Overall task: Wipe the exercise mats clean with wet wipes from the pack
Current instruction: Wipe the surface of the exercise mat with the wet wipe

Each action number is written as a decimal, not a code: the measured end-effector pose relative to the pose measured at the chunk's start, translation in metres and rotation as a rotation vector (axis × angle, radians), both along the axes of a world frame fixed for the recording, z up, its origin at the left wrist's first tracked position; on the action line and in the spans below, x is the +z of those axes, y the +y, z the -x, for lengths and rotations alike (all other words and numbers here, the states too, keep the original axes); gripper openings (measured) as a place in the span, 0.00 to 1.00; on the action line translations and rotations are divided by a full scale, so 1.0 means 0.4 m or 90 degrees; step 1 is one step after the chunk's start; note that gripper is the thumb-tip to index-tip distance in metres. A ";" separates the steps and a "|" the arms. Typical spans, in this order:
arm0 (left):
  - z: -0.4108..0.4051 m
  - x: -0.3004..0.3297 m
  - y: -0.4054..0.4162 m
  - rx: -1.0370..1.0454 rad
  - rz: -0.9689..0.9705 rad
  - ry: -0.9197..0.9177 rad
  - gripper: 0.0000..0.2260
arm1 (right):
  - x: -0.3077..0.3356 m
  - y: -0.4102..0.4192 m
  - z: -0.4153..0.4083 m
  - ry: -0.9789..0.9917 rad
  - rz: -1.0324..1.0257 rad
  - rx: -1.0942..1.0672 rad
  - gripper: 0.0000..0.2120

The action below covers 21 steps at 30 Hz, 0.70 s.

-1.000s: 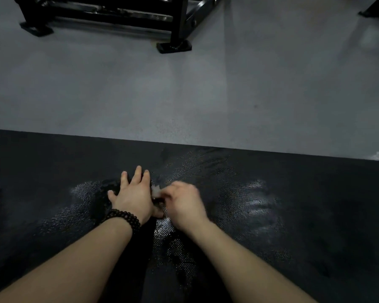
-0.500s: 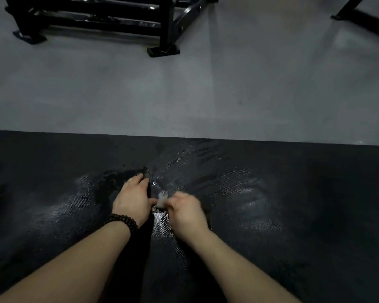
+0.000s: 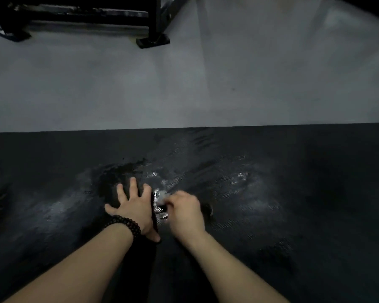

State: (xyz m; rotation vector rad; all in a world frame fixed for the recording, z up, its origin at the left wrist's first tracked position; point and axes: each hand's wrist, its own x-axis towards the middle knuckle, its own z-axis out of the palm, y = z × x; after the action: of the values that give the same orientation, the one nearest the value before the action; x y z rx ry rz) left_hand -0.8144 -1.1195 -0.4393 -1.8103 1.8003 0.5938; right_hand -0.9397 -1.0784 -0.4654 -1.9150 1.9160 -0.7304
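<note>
A black textured exercise mat fills the lower half of the view, with wet shiny streaks around its middle. My left hand, with a dark bead bracelet on the wrist, presses flat with spread fingers on a dark, hard-to-see pack, of which only a glinting patch shows. My right hand sits just right of it. Its fingertips pinch a small white wet wipe right above the pack's shiny patch. Most of the pack is hidden under my left hand and lost in the dark.
Grey floor lies beyond the mat's far edge. A black metal rack frame with feet stands at the top left. Another dark bar crosses the top right corner.
My left hand's fingers have gone from drawn together to spread flat. My right hand still pinches the white wipe at the same spot. The view has tilted slightly.
</note>
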 end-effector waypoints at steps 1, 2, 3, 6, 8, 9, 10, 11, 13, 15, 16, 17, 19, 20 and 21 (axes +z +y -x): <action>0.008 0.000 -0.002 -0.004 -0.002 -0.011 0.67 | 0.007 -0.005 0.049 0.011 0.015 -0.054 0.09; 0.006 -0.001 -0.002 -0.011 -0.002 -0.012 0.67 | 0.009 -0.005 0.116 0.041 0.036 -0.124 0.09; -0.005 -0.002 -0.001 -0.019 0.005 -0.001 0.67 | 0.013 0.000 0.196 0.074 0.041 -0.196 0.10; -0.055 -0.011 0.010 -0.031 0.062 0.055 0.69 | 0.022 0.047 0.369 0.111 -0.042 -0.412 0.09; -0.061 -0.021 0.016 -0.026 0.085 0.077 0.69 | -0.001 0.066 0.316 0.117 -0.040 -0.463 0.08; -0.059 -0.024 0.016 -0.027 0.088 0.083 0.68 | -0.026 0.069 0.251 0.099 -0.018 -0.423 0.09; -0.060 -0.025 0.018 -0.028 0.085 0.090 0.68 | -0.049 0.064 0.171 0.077 -0.006 -0.361 0.10; -0.068 -0.024 0.025 -0.029 0.084 0.097 0.68 | -0.063 0.057 0.088 0.059 0.001 -0.297 0.10; -0.092 -0.036 0.039 -0.041 0.106 0.107 0.66 | -0.059 0.052 -0.045 0.020 -0.019 -0.191 0.10; -0.111 -0.047 0.053 -0.051 0.132 0.114 0.65 | -0.038 0.057 -0.075 -0.006 -0.028 -0.093 0.09; -0.114 -0.048 0.059 -0.054 0.138 0.117 0.64 | -0.030 0.059 -0.046 -0.007 -0.022 -0.091 0.08; -0.115 -0.047 0.063 -0.055 0.140 0.120 0.63 | -0.027 0.066 0.004 0.002 -0.010 -0.133 0.06; -0.114 -0.041 0.070 -0.063 0.139 0.129 0.62 | -0.023 0.102 0.147 0.050 0.020 -0.283 0.04; -0.114 -0.038 0.074 -0.069 0.143 0.131 0.61 | -0.017 0.129 0.218 0.074 0.010 -0.353 0.04; -0.115 -0.036 0.080 -0.076 0.150 0.132 0.60 | -0.011 0.155 0.272 0.083 -0.012 -0.415 0.05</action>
State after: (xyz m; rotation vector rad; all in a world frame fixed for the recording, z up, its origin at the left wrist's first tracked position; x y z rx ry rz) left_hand -0.7684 -1.0874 -0.4536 -1.8303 2.1797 0.5597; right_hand -1.0486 -1.0162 -0.4697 -1.3350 2.6511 -0.7566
